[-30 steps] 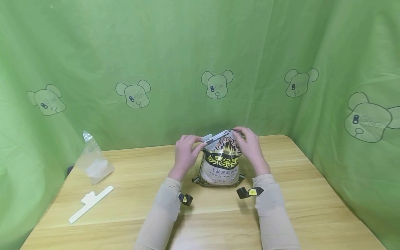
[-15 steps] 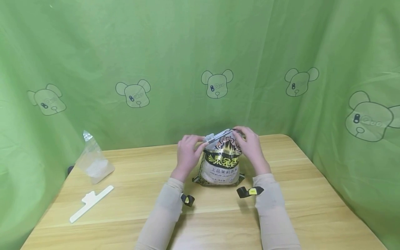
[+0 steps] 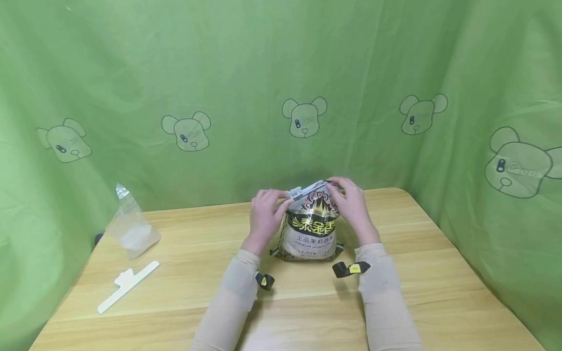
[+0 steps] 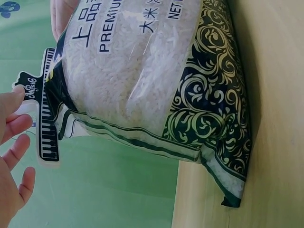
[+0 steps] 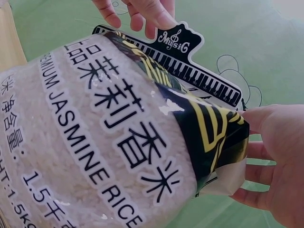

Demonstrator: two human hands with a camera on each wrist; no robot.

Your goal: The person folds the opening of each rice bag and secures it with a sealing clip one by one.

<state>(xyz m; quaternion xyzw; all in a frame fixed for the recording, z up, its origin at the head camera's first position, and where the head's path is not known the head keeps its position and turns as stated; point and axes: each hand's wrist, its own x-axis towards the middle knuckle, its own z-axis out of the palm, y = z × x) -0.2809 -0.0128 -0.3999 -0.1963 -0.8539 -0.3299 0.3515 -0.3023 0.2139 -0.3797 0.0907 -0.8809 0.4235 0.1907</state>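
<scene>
A bag of jasmine rice (image 3: 309, 239) stands upright on the table, its upper part drawn to a folded top. Across that top lies a long bag clip (image 5: 178, 52) with a piano-key pattern and "Music" on its handle. My left hand (image 3: 265, 214) pinches the clip's handle between thumb and fingers at the bag's upper left. At the upper right corner, my right hand (image 3: 352, 207) pinches the bag's top beside the clip's far end; in the right wrist view its fingers (image 5: 259, 164) reach behind the plastic.
To the left stands a clear plastic bag (image 3: 133, 239) with white grainy contents. In front of it lies a white clip (image 3: 127, 286), flat on the wooden table (image 3: 303, 317). A green curtain (image 3: 246, 58) hangs close behind the table and along both sides.
My left hand has shifted slightly right with the clip's handle. The dark strip under the clip shows less than before. My right hand stays at the bag's corner.
</scene>
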